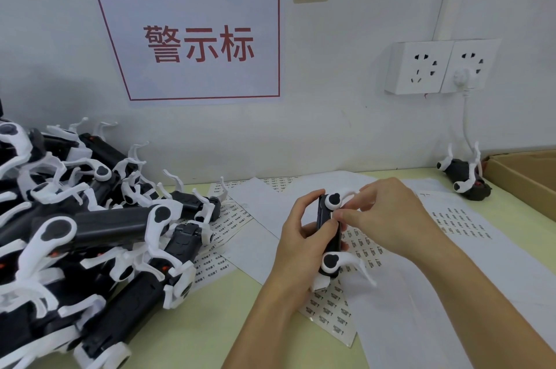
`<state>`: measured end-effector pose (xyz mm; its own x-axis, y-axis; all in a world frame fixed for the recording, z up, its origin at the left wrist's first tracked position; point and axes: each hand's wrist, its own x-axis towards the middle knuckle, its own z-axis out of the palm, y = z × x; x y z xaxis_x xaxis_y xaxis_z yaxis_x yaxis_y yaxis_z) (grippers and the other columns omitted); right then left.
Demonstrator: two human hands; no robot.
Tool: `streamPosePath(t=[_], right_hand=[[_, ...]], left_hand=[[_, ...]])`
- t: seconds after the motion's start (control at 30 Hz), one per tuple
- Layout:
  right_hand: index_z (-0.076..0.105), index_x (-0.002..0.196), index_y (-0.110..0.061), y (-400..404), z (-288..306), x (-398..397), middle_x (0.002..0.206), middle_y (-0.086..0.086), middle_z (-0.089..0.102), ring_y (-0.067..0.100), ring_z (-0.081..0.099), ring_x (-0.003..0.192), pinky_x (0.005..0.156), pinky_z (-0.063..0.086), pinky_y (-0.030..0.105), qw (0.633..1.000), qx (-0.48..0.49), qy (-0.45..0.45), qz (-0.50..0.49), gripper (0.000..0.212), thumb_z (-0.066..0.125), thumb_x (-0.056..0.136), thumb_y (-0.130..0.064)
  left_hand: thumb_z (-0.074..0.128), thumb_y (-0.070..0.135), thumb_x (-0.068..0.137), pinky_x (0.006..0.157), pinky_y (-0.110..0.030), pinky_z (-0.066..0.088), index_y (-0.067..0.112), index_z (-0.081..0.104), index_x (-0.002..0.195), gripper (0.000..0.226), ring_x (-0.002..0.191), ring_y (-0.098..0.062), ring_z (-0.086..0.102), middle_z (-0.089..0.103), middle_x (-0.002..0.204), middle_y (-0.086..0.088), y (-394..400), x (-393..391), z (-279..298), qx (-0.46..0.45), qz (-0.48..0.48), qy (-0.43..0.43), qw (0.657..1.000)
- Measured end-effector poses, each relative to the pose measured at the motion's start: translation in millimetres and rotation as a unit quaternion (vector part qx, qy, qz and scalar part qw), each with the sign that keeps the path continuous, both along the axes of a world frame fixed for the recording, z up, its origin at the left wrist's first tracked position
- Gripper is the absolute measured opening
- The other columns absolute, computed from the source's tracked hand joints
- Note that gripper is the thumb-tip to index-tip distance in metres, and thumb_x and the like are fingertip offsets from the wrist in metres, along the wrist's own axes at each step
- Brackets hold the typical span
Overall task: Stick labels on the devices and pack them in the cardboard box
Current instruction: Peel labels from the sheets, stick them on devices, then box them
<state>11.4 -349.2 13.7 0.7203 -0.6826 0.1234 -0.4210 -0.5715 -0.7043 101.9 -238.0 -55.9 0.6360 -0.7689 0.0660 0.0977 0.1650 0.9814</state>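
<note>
**Label going onto the held device, long axis toward and away from me**

My left hand (pixel 304 236) is curled round the black device (pixel 328 233) and holds it just above the label sheets (pixel 340 308) on the counter (pixel 210 323). The device's long axis runs nearly straight away from me, one white clip (pixel 333 201) at the far end and another (pixel 331 263) at the near end. My right hand (pixel 388 215) comes in from the right side, thumb and forefinger pinched together at the device's right flank, just below the far clip; I judge a small label sits between them, though it is too small for me to make out.

What the next move turns on: the face to be labelled looks right, toward my right hand, so that hand is the one to press along the long axis while the left only steadies.

The cardboard box (pixel 523 176) lies far right at the counter's edge, nearer my right hand, with one device (pixel 464 179) lying beside it. The pile of unlabelled devices (pixel 99 233) is well apart on my left
</note>
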Motion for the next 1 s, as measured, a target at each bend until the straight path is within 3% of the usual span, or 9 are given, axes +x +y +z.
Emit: streamPosePath(t=[0.17,0.43,0.63,0.73,0.87,1.0], right_hand=[[0.079,0.062,-0.024,2.4,2.6,-0.7,0.063,-0.013,0.071,0.006,0.067,0.073,0.054,0.047,0.02,0.996,0.083,-0.024,-0.034,0.016,0.085,0.076,-0.025],[0.074,0.054,-0.021,3.6,4.3,-1.7,0.05,-0.016,0.065,0.002,0.06,0.064,0.054,0.039,0.02,0.988,0.136,-0.048,-0.053,0.025,0.085,0.075,-0.017],[0.076,0.057,-0.021,1.2,7.8,-7.1,0.047,-0.016,0.063,-0.013,0.054,0.045,0.059,0.038,0.021,0.984,0.174,-0.046,-0.01,0.026,0.08,0.081,-0.013],[0.078,0.06,-0.021,1.9,8.9,-7.9,0.054,-0.015,0.068,-0.011,0.058,0.052,0.061,0.04,0.022,0.982,0.182,-0.043,0.003,0.02,0.083,0.079,-0.018],[0.08,0.071,-0.021,4.3,5.6,-3.4,0.066,-0.012,0.074,0.002,0.065,0.082,0.065,0.044,0.021,0.985,0.166,-0.041,-0.025,0.012,0.089,0.07,-0.029],[0.079,0.068,-0.02,5.9,3.5,-1.3,0.063,-0.014,0.072,0.002,0.065,0.08,0.06,0.041,0.02,0.985,0.161,-0.043,-0.043,0.013,0.09,0.069,-0.026]], left_hand=[[0.064,0.019,0.091,0.07,-0.035,0.059,0.046,0.06,0.123,0.042,0.075,-0.024,0.071,0.074,0.1,-0.014,1.0,0.5,-0.1,-0.005,-0.01,-0.007,1.0],[0.065,0.023,0.084,0.071,-0.035,0.059,0.045,0.061,0.121,0.043,0.074,-0.023,0.07,0.075,0.098,-0.013,1.8,-0.4,1.1,-0.016,-0.021,-0.01,1.0],[0.064,0.025,0.082,0.072,-0.04,0.057,0.046,0.062,0.121,0.044,0.074,-0.027,0.069,0.074,0.1,-0.016,0.0,0.8,1.1,-0.022,-0.022,0.008,0.999],[0.06,0.022,0.082,0.071,-0.04,0.056,0.045,0.062,0.121,0.045,0.074,-0.03,0.068,0.073,0.101,-0.019,-0.6,2.2,0.9,-0.029,-0.023,0.024,0.999],[0.055,0.02,0.08,0.07,-0.04,0.055,0.043,0.064,0.12,0.048,0.075,-0.031,0.067,0.074,0.104,-0.016,-0.8,3.2,0.1,-0.037,-0.027,0.042,0.998],[0.055,0.02,0.078,0.07,-0.04,0.055,0.043,0.065,0.119,0.047,0.073,-0.03,0.067,0.074,0.105,-0.013,-1.2,2.2,0.3,-0.042,-0.026,0.043,0.998]])
